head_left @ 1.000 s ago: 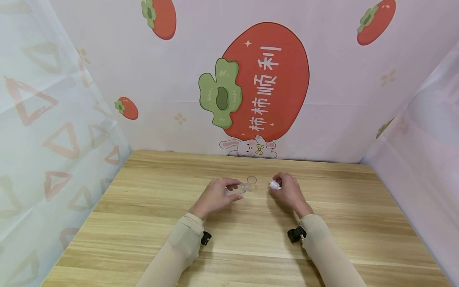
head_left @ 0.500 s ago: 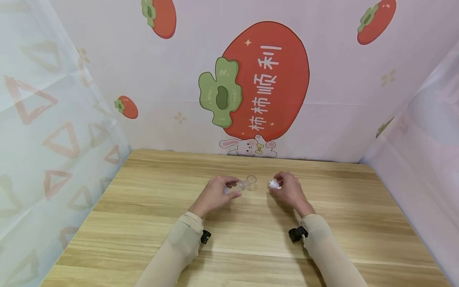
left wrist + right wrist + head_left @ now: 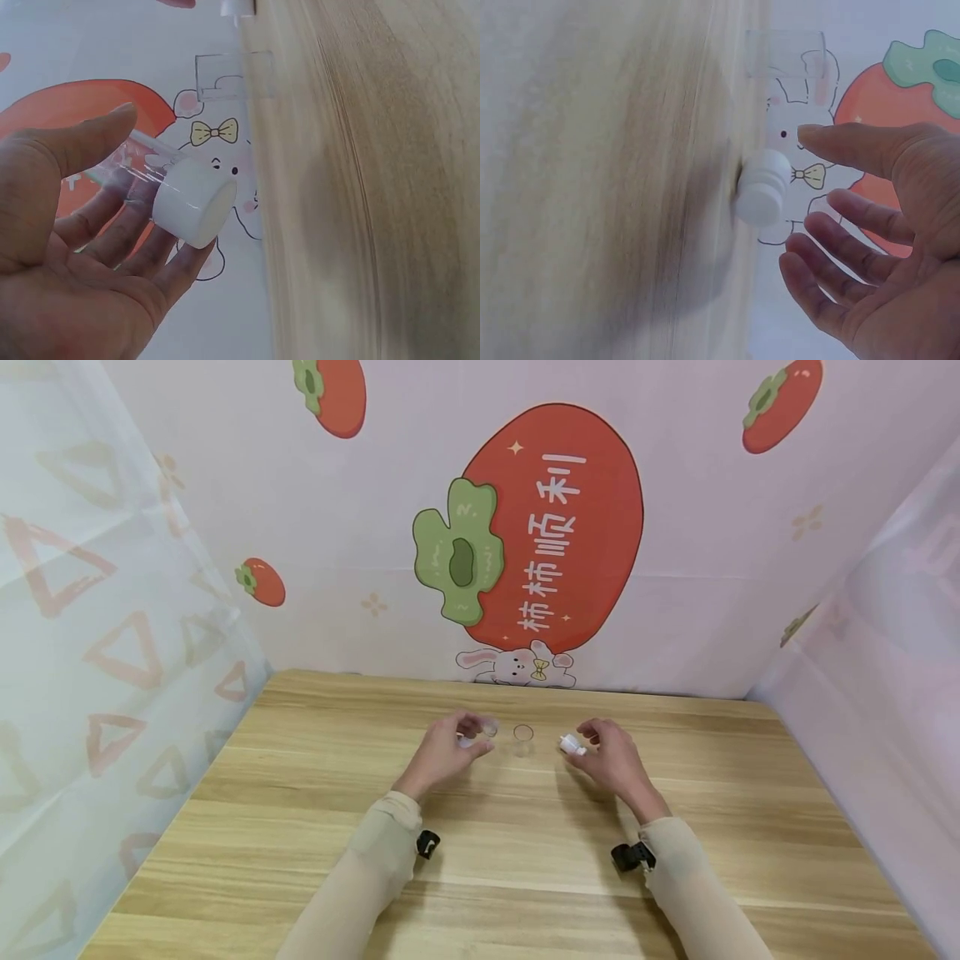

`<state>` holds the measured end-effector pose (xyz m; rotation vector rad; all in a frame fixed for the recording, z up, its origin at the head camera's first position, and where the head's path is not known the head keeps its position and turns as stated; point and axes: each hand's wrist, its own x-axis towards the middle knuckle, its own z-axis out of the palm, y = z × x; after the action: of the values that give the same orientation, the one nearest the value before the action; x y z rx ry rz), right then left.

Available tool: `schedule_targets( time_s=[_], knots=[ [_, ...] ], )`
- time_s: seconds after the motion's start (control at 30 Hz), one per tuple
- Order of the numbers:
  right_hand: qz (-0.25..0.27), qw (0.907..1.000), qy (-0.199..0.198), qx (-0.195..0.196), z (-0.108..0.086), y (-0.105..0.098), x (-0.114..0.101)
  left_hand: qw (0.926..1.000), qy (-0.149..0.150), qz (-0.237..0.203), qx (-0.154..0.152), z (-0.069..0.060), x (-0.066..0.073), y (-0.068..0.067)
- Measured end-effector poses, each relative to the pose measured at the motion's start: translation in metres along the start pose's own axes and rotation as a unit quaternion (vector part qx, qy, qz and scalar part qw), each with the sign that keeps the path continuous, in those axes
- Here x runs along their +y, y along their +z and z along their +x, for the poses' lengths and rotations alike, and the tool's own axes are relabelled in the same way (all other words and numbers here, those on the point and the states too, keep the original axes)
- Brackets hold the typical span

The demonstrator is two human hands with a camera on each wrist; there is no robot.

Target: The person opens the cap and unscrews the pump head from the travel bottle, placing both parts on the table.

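My left hand point(image 3: 442, 752) holds a clear cylindrical bottle point(image 3: 135, 176) with a wide white end point(image 3: 195, 199) between thumb and fingers. That white end points toward the camera in the left wrist view; the fingers partly cover the clear part. On the right, my right hand point(image 3: 615, 760) has its fingers spread and loosely bent. Beside its thumb a small white stepped plastic piece point(image 3: 763, 187) sits on the table, apart from the fingers. Between the hands a short clear cylinder point(image 3: 522, 742) with a dark-looking rim stands on the table.
The wooden table point(image 3: 510, 893) ends at a printed backdrop point(image 3: 690, 635) with persimmons and a rabbit. Cloth walls point(image 3: 127, 635) flank both sides. A black wrist camera point(image 3: 633, 857) is strapped at each cuff.
The left hand has drawn back and left with the clear bottle, away from the short clear cylinder. The right hand has let go of the white piece and its fingers have spread.
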<state>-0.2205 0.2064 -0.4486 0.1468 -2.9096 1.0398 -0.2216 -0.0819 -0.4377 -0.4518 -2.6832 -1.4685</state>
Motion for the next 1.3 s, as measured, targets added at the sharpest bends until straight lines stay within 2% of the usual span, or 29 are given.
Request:
schedule_targets(
  time_s=[0.2, 0.5, 0.7, 1.07, 1.3],
  knots=[
    [-0.009, 0.9997, -0.022, 0.010, -0.007, -0.003, 0.000, 0.9993, -0.029, -0.020, 0.016, 0.003, -0.006, 0.000],
    [-0.009, 0.9990, -0.040, 0.016, -0.016, -0.006, -0.003, 0.9953, -0.059, -0.061, 0.047, 0.008, -0.017, 0.002],
    [-0.010, 0.9983, -0.054, 0.018, -0.019, -0.007, -0.005, 0.9927, -0.075, -0.072, 0.061, 0.009, -0.022, 0.003],
    [-0.012, 0.9986, -0.050, 0.008, -0.021, -0.005, -0.003, 0.9902, -0.095, -0.073, 0.071, 0.013, -0.030, 0.006],
    [0.000, 0.9993, -0.036, -0.004, -0.022, -0.005, -0.002, 0.9876, -0.105, -0.092, 0.072, 0.015, -0.032, 0.008]
  ],
)
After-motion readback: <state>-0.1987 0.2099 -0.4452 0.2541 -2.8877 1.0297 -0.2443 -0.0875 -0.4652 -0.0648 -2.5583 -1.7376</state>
